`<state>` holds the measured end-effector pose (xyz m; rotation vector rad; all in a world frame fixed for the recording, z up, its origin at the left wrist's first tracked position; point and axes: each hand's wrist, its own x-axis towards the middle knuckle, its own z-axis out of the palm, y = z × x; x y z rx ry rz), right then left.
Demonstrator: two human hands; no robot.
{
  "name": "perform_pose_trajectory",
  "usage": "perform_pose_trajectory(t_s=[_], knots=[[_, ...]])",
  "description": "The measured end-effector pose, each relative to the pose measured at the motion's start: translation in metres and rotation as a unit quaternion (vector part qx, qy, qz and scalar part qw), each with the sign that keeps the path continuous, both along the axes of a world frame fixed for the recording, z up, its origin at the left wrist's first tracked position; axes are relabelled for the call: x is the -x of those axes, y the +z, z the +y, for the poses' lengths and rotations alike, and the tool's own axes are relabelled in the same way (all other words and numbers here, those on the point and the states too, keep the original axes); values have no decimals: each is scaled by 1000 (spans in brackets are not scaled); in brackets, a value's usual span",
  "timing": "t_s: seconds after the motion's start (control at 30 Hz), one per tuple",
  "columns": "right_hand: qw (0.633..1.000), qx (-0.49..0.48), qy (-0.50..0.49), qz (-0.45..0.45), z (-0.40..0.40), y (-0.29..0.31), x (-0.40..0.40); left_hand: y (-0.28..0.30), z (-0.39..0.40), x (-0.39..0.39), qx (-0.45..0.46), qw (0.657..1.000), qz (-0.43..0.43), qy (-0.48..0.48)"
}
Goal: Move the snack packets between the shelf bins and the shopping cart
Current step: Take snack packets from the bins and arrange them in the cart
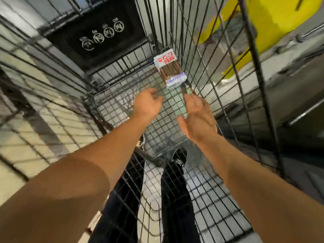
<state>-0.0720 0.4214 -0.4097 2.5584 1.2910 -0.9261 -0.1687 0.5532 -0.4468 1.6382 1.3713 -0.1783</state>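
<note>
Two bare hands are held apart inside the wire shopping cart [122, 95], nothing gripped in either.

Both arms are stretched forward and down into the cart; the left hand [147, 106] is seen with fingers loosely curled and empty; the right hand [198, 118] is spread with fingers relaxed, palm turned inward, also empty; a stack of snack packets [170, 69], white and brown with a pale lower edge, is found just beyond the right hand's fingertips, lying on the cart's mesh floor against its right wall, untouched by either hand; a black panel [98, 32] printed with round white symbols is set well beyond the left hand; dark trouser legs [175, 199] and shoes are visible below the hands through the mesh.
</note>
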Motion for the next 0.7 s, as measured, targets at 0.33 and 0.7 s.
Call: perform_pose_trajectory(t_s=[0.33,0.7], knots=[[987,-106,-56,107,-104,140,65,162,-124,86,-102,992,-37,-60],[941,-256,-191,110,-239,255,144,300,-249,164,-149,972,-140,-119]])
